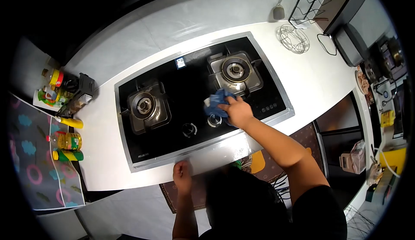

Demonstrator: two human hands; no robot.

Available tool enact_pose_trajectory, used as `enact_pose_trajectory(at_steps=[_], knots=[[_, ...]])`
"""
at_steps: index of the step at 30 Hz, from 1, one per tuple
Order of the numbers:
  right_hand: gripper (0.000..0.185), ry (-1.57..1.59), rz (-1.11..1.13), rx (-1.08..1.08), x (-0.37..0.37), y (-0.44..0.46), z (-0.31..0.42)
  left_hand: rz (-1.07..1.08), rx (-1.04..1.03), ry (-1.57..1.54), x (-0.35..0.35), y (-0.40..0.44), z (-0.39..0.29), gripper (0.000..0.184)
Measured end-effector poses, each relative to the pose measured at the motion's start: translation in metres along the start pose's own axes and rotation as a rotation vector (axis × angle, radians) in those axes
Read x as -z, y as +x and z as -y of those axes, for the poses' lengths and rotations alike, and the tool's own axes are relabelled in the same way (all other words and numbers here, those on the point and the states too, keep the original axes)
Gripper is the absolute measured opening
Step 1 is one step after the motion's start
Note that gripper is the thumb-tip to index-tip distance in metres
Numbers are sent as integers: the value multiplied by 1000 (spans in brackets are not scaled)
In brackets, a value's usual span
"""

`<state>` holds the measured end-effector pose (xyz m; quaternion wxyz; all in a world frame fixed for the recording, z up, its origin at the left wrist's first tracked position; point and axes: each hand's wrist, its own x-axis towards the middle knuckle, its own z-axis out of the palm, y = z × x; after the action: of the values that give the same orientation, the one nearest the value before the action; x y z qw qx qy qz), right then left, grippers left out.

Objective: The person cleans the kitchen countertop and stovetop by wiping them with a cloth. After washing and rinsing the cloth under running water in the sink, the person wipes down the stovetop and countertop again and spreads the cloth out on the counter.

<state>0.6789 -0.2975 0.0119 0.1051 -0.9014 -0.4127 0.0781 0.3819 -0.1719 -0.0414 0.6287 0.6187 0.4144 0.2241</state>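
Observation:
My right hand (pixel 239 111) presses a crumpled blue cloth (pixel 217 103) onto the black glass cooktop (pixel 181 97). The cloth lies between the right burner (pixel 236 69) and a round silver-rimmed knob (pixel 214 120), with my fingers closed over it. To its left is a second knob (pixel 189 130), and farther left is the other burner (pixel 144 105). My left hand (pixel 182 173) is at the counter's front edge, fingers curled in, and I see nothing in it.
Oil bottles (pixel 69 141) and a yellow bottle (pixel 71 122) are on the left of the white counter (pixel 101 153). At the back right are a wire rack (pixel 294 38), a black stand (pixel 304 6) and a hanging spatula (pixel 279 11). A patterned mat (pixel 302 145) covers the floor.

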Motion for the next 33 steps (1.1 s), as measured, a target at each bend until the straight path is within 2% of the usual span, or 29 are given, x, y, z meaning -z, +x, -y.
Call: enact_pose_trajectory(at_steps=[2,4,7,11,16,20,21,25,26,27,28,30,31,33], knots=[[52,-23,33,-84,3,-23,-5,-13,-20,12,0,2,7,16],[45,-43,71,-91,10,-52,-13,-11,-17,4,-2,2,9,16],[39,-82,-13,-114,10,-83,-29,-10,23,-15,-1,-1,6,16],[32,-68,-167,-301,0,-75,-26,-62,125,2,15,-9,-4,15],[26,-17,-338,60,-28,-55,25,-30,126,-38,21,-7,11,16],[31,-10,-296,70,-20,-73,-19,55,59,5,-1,3,-12,16],[40,-55,-317,28,-24,-80,-39,82,58,17,-6,5,-13,16],[41,-153,-305,-308,-2,-95,-137,124,-72,117,-21,14,-10,15],[44,-124,-305,-451,13,-93,-156,115,-137,186,-25,13,-7,15],[47,-92,-265,-607,18,-86,-177,115,-116,149,-27,13,0,15],[44,-73,-323,-704,12,-81,-192,114,-96,113,-29,13,7,14],[39,-95,-326,-565,13,-79,-171,136,53,-56,-26,15,24,14],[30,-178,-429,-443,2,-79,-152,151,95,-85,-31,14,20,13],[20,-41,-437,-253,-28,-74,-107,209,54,73,-47,3,10,13]])
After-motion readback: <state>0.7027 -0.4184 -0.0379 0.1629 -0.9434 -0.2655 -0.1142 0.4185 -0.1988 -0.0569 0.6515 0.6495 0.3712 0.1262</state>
